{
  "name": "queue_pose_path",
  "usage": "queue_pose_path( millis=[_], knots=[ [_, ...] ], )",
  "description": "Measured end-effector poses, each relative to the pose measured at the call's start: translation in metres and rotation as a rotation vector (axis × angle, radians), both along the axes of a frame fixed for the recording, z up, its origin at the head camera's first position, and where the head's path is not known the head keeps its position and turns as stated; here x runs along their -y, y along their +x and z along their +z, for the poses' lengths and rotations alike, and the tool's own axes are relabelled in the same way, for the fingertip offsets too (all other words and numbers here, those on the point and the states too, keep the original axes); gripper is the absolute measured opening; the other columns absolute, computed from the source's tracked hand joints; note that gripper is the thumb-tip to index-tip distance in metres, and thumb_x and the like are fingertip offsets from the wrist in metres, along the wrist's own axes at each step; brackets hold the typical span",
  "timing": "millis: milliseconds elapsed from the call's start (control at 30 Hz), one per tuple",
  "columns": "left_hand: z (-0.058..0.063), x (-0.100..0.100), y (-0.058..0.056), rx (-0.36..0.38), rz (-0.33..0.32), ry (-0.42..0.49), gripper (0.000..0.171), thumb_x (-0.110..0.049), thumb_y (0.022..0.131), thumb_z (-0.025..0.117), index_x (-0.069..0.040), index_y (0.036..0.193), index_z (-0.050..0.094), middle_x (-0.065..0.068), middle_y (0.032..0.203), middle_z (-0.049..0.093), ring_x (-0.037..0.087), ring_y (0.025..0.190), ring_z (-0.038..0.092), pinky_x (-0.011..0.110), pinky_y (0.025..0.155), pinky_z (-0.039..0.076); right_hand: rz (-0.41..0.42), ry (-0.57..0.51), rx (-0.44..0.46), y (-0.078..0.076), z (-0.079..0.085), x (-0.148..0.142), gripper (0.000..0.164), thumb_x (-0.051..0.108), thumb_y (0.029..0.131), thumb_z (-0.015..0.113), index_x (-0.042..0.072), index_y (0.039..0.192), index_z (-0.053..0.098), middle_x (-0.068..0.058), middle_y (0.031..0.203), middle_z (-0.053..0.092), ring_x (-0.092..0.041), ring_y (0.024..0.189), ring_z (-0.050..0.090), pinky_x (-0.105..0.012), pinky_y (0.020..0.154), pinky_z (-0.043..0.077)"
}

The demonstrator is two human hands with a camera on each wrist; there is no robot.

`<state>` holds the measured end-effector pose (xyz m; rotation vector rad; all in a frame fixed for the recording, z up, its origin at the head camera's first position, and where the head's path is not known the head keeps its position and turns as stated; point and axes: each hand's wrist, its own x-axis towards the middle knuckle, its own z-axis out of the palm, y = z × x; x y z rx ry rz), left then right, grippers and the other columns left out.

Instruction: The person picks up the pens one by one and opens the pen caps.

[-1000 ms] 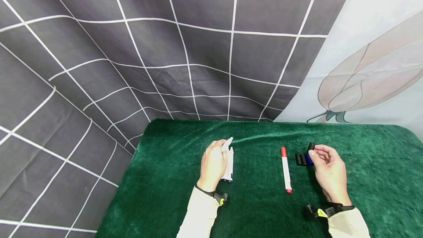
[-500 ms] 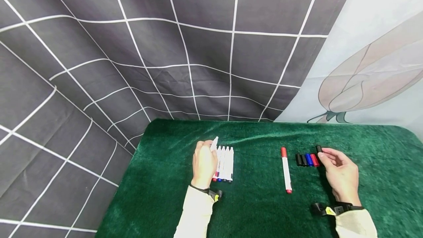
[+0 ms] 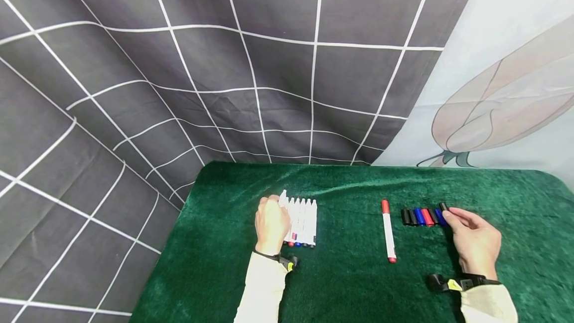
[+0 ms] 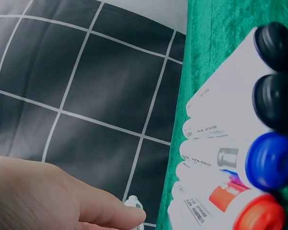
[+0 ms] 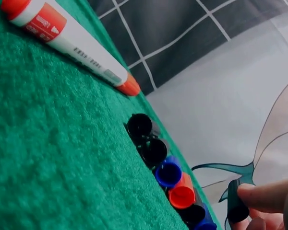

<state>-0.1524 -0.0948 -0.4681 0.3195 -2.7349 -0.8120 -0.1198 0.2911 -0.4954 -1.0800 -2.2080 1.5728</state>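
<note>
In the head view my left hand (image 3: 271, 221) holds an uncapped white marker (image 3: 283, 197), nib pointing away, at the left end of a row. Several uncapped white markers (image 3: 306, 221) lie there side by side. In the left wrist view their black, blue and red end plugs (image 4: 271, 160) face the camera; the held marker's tip (image 4: 135, 205) shows beyond my finger. My right hand (image 3: 477, 238) pinches a black marker cap (image 5: 237, 203) just above the right end of a row of black, blue and red caps (image 3: 427, 217). The open ends of those caps show in the right wrist view.
A capped red marker (image 3: 388, 233) lies alone between the two rows. Green velvety cloth (image 3: 350, 283) covers the table. Behind it hang a dark grid-patterned curtain (image 3: 278, 64) and a pale sheet (image 3: 511, 93) with a flower print.
My left hand has shifted left and my right hand right, each along its row. More markers and more caps now show in the rows. The capped red marker has stayed put.
</note>
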Motion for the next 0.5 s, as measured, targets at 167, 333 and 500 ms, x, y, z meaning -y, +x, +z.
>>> queue_pose_path(
  millis=[167, 333, 500],
  knots=[
    [-0.002, 0.003, 0.000, 0.004, 0.018, -0.023, 0.016, -0.003, 0.085, 0.068, 0.005, 0.099, 0.071, 0.023, 0.090, 0.064, 0.043, 0.081, 0.066, 0.052, 0.073, 0.052, -0.013, -0.027, 0.036, 0.000, -0.002, -0.004, 0.009, 0.036, 0.088, 0.076, 0.034, 0.097, 0.074, 0.030, 0.062, 0.055, 0.004, 0.063, 0.052, -0.019, 0.054, 0.042],
    [-0.004, 0.005, -0.001, 0.022, 0.027, -0.043, 0.012, -0.003, 0.085, 0.066, 0.005, 0.093, 0.071, 0.023, 0.086, 0.063, 0.043, 0.079, 0.065, 0.052, 0.070, 0.051, -0.020, -0.109, 0.018, 0.000, -0.003, -0.008, 0.010, 0.031, 0.088, 0.076, 0.038, 0.085, 0.071, 0.026, 0.060, 0.058, 0.001, 0.054, 0.053, -0.020, 0.048, 0.043],
    [-0.004, 0.006, -0.001, 0.060, 0.023, -0.060, 0.011, -0.004, 0.086, 0.065, 0.005, 0.089, 0.069, 0.023, 0.085, 0.063, 0.043, 0.078, 0.065, 0.053, 0.068, 0.050, -0.034, -0.205, 0.007, 0.000, -0.004, -0.012, 0.021, 0.026, 0.088, 0.078, 0.039, 0.074, 0.068, 0.021, 0.059, 0.061, -0.002, 0.050, 0.053, -0.021, 0.044, 0.043]
  ],
)
